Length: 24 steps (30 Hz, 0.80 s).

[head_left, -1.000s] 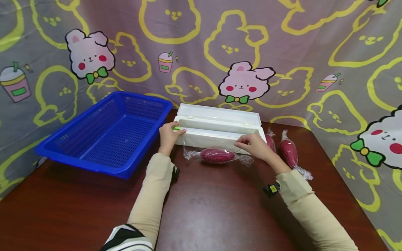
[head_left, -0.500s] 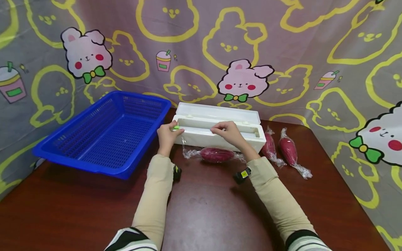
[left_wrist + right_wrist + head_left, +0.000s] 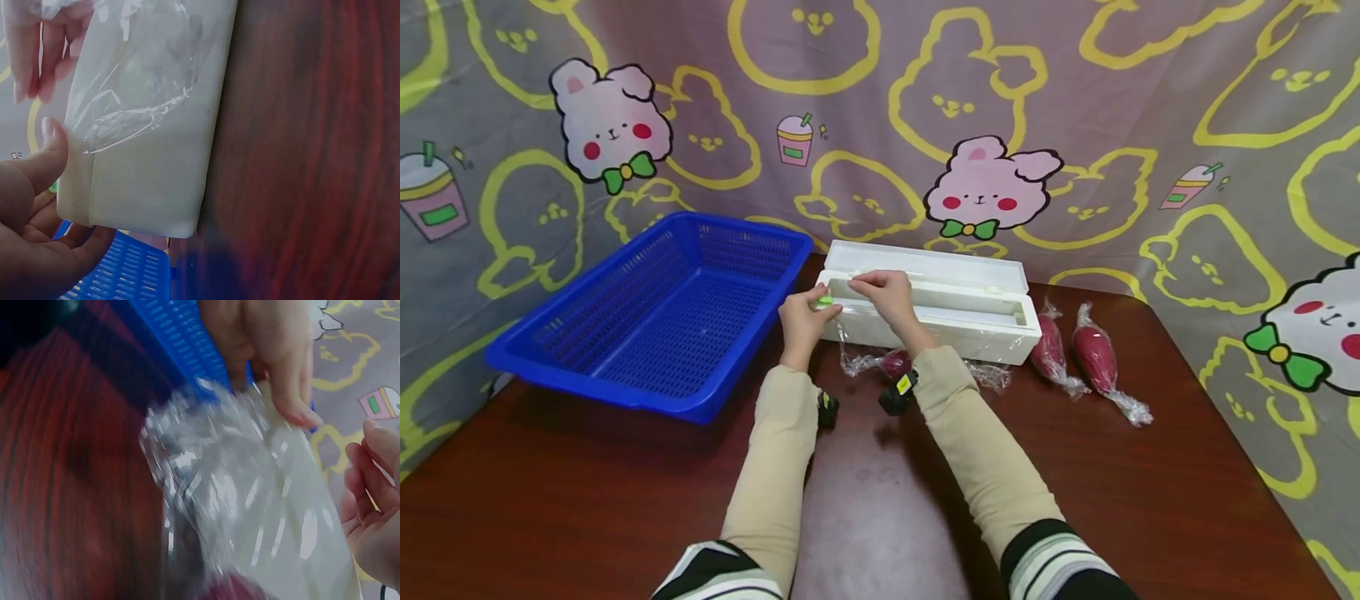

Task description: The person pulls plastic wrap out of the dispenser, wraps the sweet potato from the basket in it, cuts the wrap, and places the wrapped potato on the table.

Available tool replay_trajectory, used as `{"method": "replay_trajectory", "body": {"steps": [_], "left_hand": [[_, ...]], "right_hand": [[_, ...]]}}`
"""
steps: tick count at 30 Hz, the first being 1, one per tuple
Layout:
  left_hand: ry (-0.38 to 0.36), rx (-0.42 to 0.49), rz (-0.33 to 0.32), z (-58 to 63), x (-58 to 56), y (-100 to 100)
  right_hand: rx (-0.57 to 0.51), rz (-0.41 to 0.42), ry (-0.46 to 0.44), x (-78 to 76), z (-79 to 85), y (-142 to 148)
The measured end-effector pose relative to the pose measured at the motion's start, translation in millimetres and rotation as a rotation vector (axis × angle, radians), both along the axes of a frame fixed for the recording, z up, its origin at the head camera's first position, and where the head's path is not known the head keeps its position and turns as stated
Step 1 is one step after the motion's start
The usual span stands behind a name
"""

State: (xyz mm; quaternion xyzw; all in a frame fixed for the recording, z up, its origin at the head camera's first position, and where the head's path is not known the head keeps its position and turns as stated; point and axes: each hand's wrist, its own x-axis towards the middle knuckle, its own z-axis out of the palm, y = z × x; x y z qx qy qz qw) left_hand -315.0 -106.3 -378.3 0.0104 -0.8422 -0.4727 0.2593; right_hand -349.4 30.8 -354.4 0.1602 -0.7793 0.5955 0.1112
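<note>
A long white cling film box (image 3: 940, 337) stands on the table with its lid (image 3: 928, 265) raised at the back. My left hand (image 3: 802, 323) grips the box's left end, thumb at the top edge and fingers around the end, beside a small green piece (image 3: 825, 300). Above the left part of the trough is my right hand (image 3: 883, 296), its fingers bent loosely with nothing visible between them. Clear cling film (image 3: 147, 81) drapes down the front of the box. At its foot lies an oblong dark-red thing (image 3: 895, 364) wrapped in film, partly hidden behind my right wrist.
A blue plastic basket (image 3: 700, 392) stands left of the box. Two more film-wrapped dark-red oblong things, a nearer one (image 3: 1050, 346) and an outer one (image 3: 1096, 357), lie to its right. Behind the brown table (image 3: 1157, 508) hangs a patterned cloth (image 3: 865, 75).
My right hand has moved left along the box, from its right front to above its left end. My left hand keeps its grip there. The wrapped things have not moved.
</note>
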Motion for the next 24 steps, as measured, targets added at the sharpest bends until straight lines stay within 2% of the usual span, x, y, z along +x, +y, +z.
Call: {"method": "replay_trajectory", "body": {"steps": [3, 8, 17, 24], "left_hand": [[0.002, 0.013, 0.013, -0.2, 0.2, 0.3], [0.025, 0.018, 0.031, -1.7, 0.3, 0.9], [0.066, 0.021, 0.036, -2.9, 1.5, -1.4], [0.080, 0.010, 0.008, -3.7, 0.5, -2.1]], "right_hand": [[0.069, -0.016, 0.000, 0.4, 0.1, -10.8], [0.254, -0.015, 0.026, 4.1, -0.2, -22.1], [0.349, 0.006, 0.090, 8.8, -1.7, -29.0], [0.424, -0.036, 0.038, 8.0, -2.0, -34.0]]}}
